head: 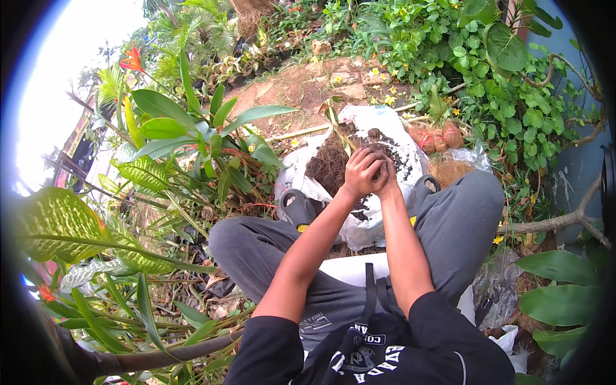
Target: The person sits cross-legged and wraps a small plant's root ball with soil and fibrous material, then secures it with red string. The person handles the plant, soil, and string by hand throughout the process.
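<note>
My left hand (362,172) and my right hand (386,174) are pressed together around a dark root ball or clump of soil, mostly hidden by the fingers. A pale plant stem (340,131) with a leaf rises from the hands toward the upper left. Beneath them lies a white plastic sack (368,115) with dark soil crumbs (399,156) scattered over it. A heap of brown fibrous soil (327,166) rests on the sack, left of the hands.
Several round bundles wrapped in red string (433,138) lie right of the sack, beside loose brown fibre (447,171). Leafy plants (163,125) crowd the left. A bare branch (544,225) reaches in from the right. My clogs (297,207) flank the sack.
</note>
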Demonstrator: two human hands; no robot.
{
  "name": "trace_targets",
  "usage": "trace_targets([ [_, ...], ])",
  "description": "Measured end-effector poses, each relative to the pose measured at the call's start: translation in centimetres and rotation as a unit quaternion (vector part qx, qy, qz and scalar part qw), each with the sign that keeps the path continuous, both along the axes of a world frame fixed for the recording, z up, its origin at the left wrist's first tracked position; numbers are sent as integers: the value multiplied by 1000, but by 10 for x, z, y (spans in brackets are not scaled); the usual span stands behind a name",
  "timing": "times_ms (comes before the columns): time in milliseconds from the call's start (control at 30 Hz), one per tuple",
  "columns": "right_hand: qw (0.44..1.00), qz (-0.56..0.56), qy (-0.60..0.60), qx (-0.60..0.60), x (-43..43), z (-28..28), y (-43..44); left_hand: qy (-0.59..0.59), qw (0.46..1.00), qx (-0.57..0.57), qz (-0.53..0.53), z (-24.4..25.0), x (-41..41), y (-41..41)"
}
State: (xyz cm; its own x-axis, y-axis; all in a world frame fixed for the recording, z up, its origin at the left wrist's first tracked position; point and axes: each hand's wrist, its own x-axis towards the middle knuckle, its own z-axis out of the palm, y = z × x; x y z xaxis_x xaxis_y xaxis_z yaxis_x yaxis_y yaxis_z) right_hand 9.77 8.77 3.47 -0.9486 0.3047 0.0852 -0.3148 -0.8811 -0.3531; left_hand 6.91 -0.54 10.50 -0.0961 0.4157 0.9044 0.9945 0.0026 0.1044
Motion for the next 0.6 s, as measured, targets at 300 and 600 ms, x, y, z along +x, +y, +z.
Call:
trace_targets([
  [300,999,51,17,0,3,-13,16,-42,998,26,44,21,13,6],
  [600,996,29,68,51,-10,-44,37,9,1000,-2,1,27,16,1],
])
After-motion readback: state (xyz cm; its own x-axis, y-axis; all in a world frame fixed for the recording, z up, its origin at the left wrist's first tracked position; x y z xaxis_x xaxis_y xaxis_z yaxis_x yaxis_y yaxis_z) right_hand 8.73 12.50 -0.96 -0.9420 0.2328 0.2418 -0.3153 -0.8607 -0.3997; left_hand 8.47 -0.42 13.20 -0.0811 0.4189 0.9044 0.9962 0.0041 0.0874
